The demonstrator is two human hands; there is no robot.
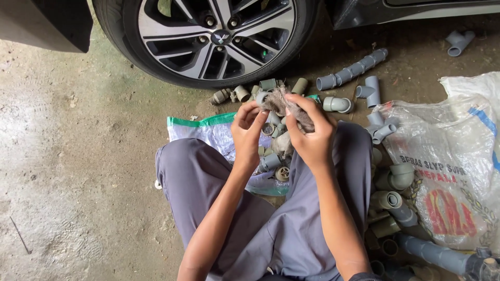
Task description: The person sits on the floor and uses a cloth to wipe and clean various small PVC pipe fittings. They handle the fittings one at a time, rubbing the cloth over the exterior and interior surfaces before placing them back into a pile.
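Note:
My left hand point(247, 130) and my right hand point(310, 132) are raised together above my knees. My right hand grips a frayed grey-brown rag point(290, 105) that is pressed around a small grey pipe fitting point(262, 97). My left hand's fingers pinch the fitting's left side. Only the fitting's rim shows past the rag. Below my hands, several grey pipe fittings point(272, 161) lie on a white woven sack point(211, 132) between my legs, which are in grey trousers.
A car wheel point(213, 36) stands right ahead. More grey elbows, tees and joined couplings point(351, 69) are scattered on the concrete floor to the right. A large printed white sack point(458, 161) lies at the right, with pipe pieces point(432, 254) beneath it.

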